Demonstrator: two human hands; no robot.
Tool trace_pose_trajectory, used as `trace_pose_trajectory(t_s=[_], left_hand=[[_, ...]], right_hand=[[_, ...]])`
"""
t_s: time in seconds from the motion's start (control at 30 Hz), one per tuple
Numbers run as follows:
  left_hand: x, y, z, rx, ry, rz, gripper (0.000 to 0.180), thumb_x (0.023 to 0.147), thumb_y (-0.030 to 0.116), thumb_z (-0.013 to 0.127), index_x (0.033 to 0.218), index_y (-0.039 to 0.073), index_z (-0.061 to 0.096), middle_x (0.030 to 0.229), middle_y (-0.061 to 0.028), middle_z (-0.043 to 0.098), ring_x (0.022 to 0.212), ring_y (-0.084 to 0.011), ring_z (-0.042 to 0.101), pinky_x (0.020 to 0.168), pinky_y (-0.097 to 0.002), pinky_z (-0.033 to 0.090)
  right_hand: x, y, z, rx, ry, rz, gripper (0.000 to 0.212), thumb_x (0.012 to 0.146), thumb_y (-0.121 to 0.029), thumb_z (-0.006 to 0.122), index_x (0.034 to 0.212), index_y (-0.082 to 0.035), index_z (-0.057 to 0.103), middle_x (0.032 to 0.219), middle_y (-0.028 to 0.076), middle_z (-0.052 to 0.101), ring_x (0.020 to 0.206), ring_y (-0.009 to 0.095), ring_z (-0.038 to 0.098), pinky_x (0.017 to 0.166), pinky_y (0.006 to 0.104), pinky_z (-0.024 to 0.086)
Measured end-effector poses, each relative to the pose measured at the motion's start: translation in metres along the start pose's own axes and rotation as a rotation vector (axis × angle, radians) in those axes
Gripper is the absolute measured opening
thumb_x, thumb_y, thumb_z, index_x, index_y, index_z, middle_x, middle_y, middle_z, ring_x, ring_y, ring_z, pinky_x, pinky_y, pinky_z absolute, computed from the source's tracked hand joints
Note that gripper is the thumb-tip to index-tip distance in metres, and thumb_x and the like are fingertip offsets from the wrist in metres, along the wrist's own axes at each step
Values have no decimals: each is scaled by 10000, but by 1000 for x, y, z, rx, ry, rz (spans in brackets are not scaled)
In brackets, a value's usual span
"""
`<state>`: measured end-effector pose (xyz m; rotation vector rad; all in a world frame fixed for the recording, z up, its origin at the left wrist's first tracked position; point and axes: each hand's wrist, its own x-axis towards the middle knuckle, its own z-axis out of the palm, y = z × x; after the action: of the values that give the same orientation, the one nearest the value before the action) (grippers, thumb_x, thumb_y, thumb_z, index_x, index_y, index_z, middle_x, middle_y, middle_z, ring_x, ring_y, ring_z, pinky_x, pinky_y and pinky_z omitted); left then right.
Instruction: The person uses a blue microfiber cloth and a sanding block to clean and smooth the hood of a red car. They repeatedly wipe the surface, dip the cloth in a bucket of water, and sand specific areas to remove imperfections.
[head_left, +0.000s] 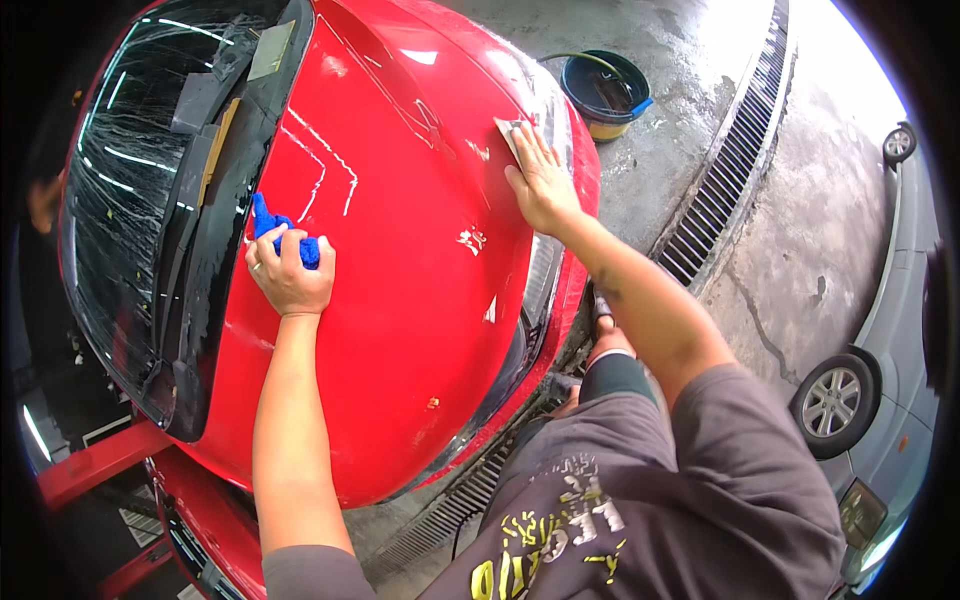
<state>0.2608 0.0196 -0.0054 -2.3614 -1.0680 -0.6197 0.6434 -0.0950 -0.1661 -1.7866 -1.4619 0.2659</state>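
Note:
The red car hood (400,310) spreads out beneath both of my arms. Bunched in my left hand (292,270) is a blue cloth (268,218), held against the hood close to the windshield's lower edge. My right hand (543,185) lies at the hood's front edge by the headlight (540,262), its fingers pressing a pale sheet of sandpaper (508,135) against the surface. Much of that sheet is hidden under the fingers. Bare pale patches (472,240) and thin white streaks mark the red paint.
A dark bucket (606,90) with a hose in it stands on the wet floor beyond the car's front. A floor drain grate (715,190) runs along the right. Wipers and scraps lie below the windshield (130,180). A silver car (885,380) is parked at the right.

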Motion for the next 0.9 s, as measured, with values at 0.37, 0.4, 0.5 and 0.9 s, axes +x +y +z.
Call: trace_pose_trajectory(t_s=[0.37, 0.4, 0.5, 0.9], left_hand=[[4, 0, -6, -13, -47, -85, 279, 839, 284, 839, 1010, 107, 708, 1200, -161, 657, 1211, -388, 608, 1124, -589, 460], [4, -1, -7, -9, -52, -91, 280, 836, 280, 834, 1013, 101, 709, 1224, -168, 652, 1230, -404, 593, 1115, -607, 464], [-2, -2, -12, -2, -97, -106, 302, 832, 295, 826, 1029, 97, 709, 1274, -176, 632, 1253, -441, 560, 1102, -634, 462], [-4, 2, -10, 64, -192, -122, 364, 875, 308, 806, 1137, 76, 707, 1363, -208, 600, 1295, -488, 538, 1120, -648, 464]], right_hand=[[114, 20, -28, -109, -378, -285, 749, 1141, -372, 515, 1762, -18, 294, 1856, 222, 239, 1747, 365, 157, 1400, 564, 149], [135, 18, -26, -101, -383, -325, 747, 1142, -377, 511, 1761, -18, 298, 1855, 221, 243, 1746, 363, 162, 1400, 564, 150], [204, 0, -4, -47, -410, -329, 733, 1148, -392, 502, 1742, 1, 324, 1837, 231, 282, 1735, 375, 194, 1399, 566, 159], [296, 0, 56, 46, -256, -388, 699, 1163, -455, 480, 1687, 2, 403, 1780, 246, 397, 1675, 414, 339, 1365, 631, 242]])
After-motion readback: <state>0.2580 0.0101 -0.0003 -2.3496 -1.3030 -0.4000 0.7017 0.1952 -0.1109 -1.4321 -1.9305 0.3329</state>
